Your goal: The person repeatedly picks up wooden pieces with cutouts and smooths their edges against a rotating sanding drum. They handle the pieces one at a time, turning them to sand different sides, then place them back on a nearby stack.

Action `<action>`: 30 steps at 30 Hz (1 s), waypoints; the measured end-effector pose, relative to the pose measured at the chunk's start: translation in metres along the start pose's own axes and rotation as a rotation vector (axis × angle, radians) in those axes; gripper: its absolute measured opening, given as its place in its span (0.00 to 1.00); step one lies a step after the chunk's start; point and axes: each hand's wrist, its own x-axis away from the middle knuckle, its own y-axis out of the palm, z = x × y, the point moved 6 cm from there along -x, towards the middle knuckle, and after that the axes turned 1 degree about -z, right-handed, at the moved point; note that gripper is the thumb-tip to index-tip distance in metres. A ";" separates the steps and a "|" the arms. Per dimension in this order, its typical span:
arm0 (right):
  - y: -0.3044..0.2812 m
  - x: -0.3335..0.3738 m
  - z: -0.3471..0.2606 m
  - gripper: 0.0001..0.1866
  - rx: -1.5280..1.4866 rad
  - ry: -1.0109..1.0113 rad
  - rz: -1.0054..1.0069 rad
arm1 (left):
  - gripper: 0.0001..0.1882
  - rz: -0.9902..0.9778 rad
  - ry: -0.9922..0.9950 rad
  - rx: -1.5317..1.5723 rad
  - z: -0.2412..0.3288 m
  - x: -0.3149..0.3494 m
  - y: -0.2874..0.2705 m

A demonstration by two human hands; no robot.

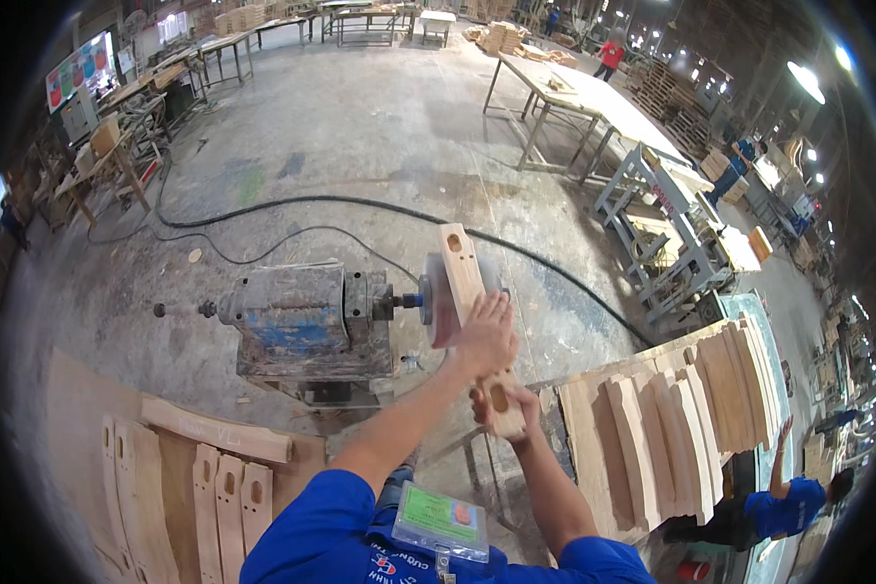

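A pale wooden slat (464, 275) with an oval slot near each end lies slantwise across a spinning sanding drum (442, 316). My left hand (488, 338) presses on the slat's middle from above, its fingers stretched out flat along the wood. Around the near end my right hand (527, 411) is closed, thumb on one side and fingertips showing on the other. The drum is blurred and partly covered by the slat. Its shaft runs left into a worn blue-grey motor (297, 316).
Slotted wooden pieces (229, 487) lie on a board at lower left. Curved pieces (667, 428) stand in rows on a table at right. A black cable (350, 200) crosses the floor beyond the motor. A person in a blue shirt (786, 506) is at far right.
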 end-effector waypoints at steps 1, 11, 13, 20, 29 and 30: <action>0.004 -0.022 0.001 0.35 0.008 -0.009 -0.053 | 0.38 -0.033 -0.034 -0.071 -0.025 -0.012 -0.004; -0.028 0.159 0.113 0.49 0.773 -0.049 0.449 | 0.36 0.281 -0.352 0.417 0.055 0.157 0.012; 0.001 0.150 0.093 0.59 1.438 -0.237 0.528 | 0.32 0.262 -0.602 0.874 0.052 0.163 0.032; 0.006 0.096 0.036 0.52 0.606 -0.070 0.182 | 0.28 -0.049 -0.575 1.809 0.033 0.075 0.022; -0.021 -0.037 -0.034 0.18 0.662 0.042 0.346 | 0.45 0.424 -0.330 0.167 -0.031 0.012 -0.034; -0.026 -0.041 -0.034 0.15 0.668 0.043 0.367 | 0.48 0.349 -0.314 0.141 -0.034 0.012 -0.025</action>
